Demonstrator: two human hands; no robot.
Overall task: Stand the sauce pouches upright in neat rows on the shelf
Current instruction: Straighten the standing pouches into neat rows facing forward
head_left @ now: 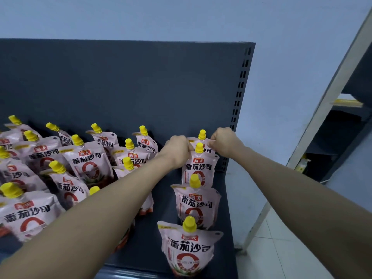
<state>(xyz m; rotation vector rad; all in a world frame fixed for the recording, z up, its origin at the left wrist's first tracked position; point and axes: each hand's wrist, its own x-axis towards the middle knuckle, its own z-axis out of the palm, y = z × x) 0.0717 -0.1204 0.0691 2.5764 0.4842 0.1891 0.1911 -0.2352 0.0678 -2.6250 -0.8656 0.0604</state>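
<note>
Nearest the camera, two bare forearms are stretched forward over a dark shelf. Both hands are closed in pinches on one sauce pouch, the second from the back in the right-hand row: its top left corner is held by the left hand, its top right corner by the right hand. The pouch is held upright, label facing the camera, its yellow cap between the two fists. Just behind it, a further pouch is seen, mostly hidden, with only its cap and top edge showing. In front of the held pouch, two more pouches are stood upright in the same row along the shelf's right edge. A bare strip of shelf is left between this row and the many pouches massed to the left, where several are tilted and overlapped. Behind everything, the dark back panel is seen, with a slotted upright at its right edge.
</note>
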